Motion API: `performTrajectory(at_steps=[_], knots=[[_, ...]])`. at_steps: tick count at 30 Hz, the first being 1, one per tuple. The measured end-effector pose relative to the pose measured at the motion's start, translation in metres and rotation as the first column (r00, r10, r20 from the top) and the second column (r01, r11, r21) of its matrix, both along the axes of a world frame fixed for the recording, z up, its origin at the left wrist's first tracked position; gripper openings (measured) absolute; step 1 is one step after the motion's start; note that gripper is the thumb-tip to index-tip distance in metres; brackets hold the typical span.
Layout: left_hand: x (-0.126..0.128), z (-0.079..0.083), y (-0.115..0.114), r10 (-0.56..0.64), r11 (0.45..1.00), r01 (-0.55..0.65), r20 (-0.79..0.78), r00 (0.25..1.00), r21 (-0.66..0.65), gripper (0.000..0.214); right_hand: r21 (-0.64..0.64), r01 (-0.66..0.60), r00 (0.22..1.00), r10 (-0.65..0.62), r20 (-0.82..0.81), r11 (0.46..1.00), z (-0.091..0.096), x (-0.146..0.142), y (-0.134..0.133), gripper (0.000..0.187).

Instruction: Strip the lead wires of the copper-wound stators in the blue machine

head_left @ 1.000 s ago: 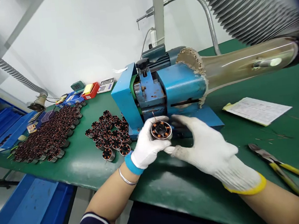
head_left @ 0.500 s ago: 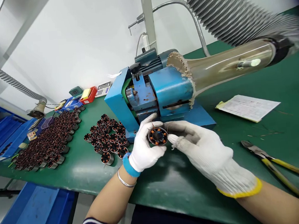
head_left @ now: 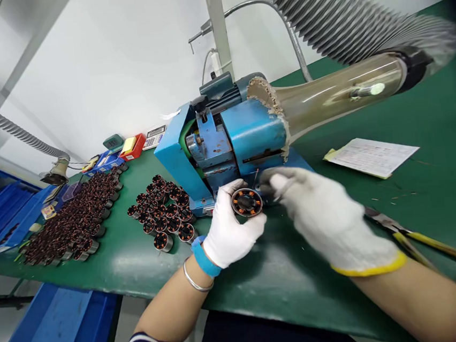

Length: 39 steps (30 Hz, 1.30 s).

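My left hand point(head_left: 233, 229), in a white glove with a blue band at the wrist, is closed around the side of a motor stator point(head_left: 247, 202). The stator is round, with a metal rim, a black centre and orange copper windings facing up toward me. A thin wire end point(head_left: 257, 177) sticks up from its far right edge. To the right of the stator, apart from it, is my right hand point(head_left: 321, 213) in a white glove with greyed fingertips. Motion blurs its fingers, so whether they grip anything does not show. Both hands are in front of a blue machine point(head_left: 254, 131).
Several stators point(head_left: 163, 242) stand left of the machine, and a large heap of them point(head_left: 79, 217) lies farther left. Yellow-handled cutting pliers point(head_left: 390, 225) and a paper sheet point(head_left: 372, 156) lie on the green table point(head_left: 141, 271) at right. A clear suction duct point(head_left: 326, 99) joins the machine.
My right hand has drawn away from the stator, up and to the right, and is now blurred. My left hand still holds the stator, now slightly farther right in view.
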<state>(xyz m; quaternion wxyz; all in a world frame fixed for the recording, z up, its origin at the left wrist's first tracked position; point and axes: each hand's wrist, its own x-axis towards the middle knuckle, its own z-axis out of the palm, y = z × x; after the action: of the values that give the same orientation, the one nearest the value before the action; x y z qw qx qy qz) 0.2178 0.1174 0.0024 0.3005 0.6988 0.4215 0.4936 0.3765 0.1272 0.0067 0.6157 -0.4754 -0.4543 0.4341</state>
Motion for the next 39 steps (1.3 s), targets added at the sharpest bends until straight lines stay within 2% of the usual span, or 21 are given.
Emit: performTrajectory(at_steps=[2, 5, 9, 13, 17, 24, 29, 33, 36, 39], knots=[[0.002, -0.001, 0.001, -0.019, 1.000, 0.019, -0.002, 1.000, -0.019, 0.056, -0.029, -0.115, 0.991, 0.117, 0.061, 0.993, -0.001, -0.011, -0.007, 0.049], [0.003, 0.002, 0.008, -0.006, 1.000, 0.004, -0.046, 0.999, -0.028, 0.054, -0.021, -0.150, 0.981, 0.152, 0.119, 0.988, -0.004, -0.021, -0.010, 0.066], [0.009, 0.014, 0.020, 0.058, 0.998, -0.060, -0.140, 0.988, -0.006, 0.048, -0.037, -0.139, 0.990, 0.140, 0.024, 0.990, -0.005, -0.019, 0.000, 0.061], [0.018, 0.026, 0.027, 0.094, 0.995, -0.089, -0.202, 0.975, 0.032, 0.040, 0.049, -0.115, 0.992, 0.117, -0.043, 0.992, 0.003, -0.016, 0.007, 0.050], [0.021, 0.032, 0.029, 0.090, 0.995, -0.078, -0.243, 0.966, 0.061, 0.037, 0.094, -0.092, 0.995, 0.095, -0.028, 0.991, 0.009, -0.016, 0.006, 0.042], [0.024, 0.042, 0.032, 0.075, 0.997, -0.062, -0.283, 0.956, 0.053, 0.036, 0.112, -0.062, 0.994, 0.072, -0.084, 0.992, 0.003, -0.014, 0.011, 0.040], [0.019, 0.033, 0.024, 0.015, 0.998, 0.003, -0.264, 0.964, 0.066, 0.043, 0.051, -0.012, 1.000, 0.013, -0.026, 0.999, -0.001, -0.014, 0.000, 0.050], [0.001, 0.018, 0.011, -0.040, 0.989, 0.064, -0.173, 0.984, 0.137, 0.050, 0.140, -0.068, 0.989, 0.049, 0.137, 0.988, -0.004, -0.018, -0.015, 0.050], [-0.007, 0.011, 0.004, -0.063, 0.995, 0.070, -0.096, 0.993, 0.071, 0.057, 0.237, -0.081, 0.951, 0.003, 0.311, 0.968, -0.004, -0.018, -0.021, 0.047], [-0.008, 0.009, 0.002, -0.067, 0.997, 0.067, 0.003, 0.998, -0.031, 0.056, 0.284, -0.105, 0.906, -0.025, 0.422, 0.953, -0.003, -0.014, -0.023, 0.054]])
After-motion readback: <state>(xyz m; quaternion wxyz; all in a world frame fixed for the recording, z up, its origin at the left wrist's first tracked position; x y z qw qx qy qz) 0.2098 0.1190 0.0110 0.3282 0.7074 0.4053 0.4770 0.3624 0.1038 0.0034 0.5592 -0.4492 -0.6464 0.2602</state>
